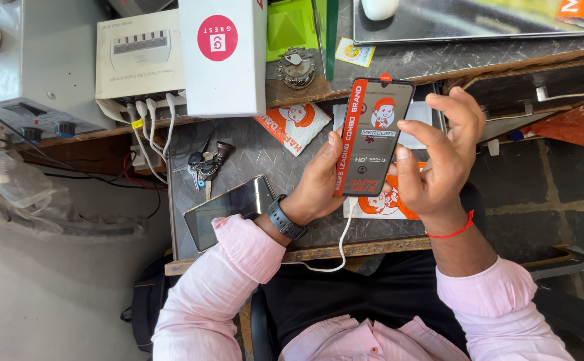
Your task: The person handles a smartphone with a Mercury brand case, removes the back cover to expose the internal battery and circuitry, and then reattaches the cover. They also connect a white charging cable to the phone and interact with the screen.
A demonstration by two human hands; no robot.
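I hold a dark phone (376, 137) upright over the grey worktop (252, 154), its screen covered by a printed protector film with an orange strip and a cartoon figure. My left hand (319, 180) grips the phone's left edge from behind; a dark watch is on that wrist. My right hand (436, 157) clasps the right edge, thumb pressing the film near the middle, a red thread around the wrist. A white cable (341, 247) hangs from the phone's lower end over the table's front edge.
A second phone (228, 208) lies face up at the left, near a bunch of keys (205, 164). Orange-and-white packets (295, 124) lie under and beside my hands. White boxes (222, 53), a charging unit with cables (141, 57) and a green holder (292, 27) stand behind.
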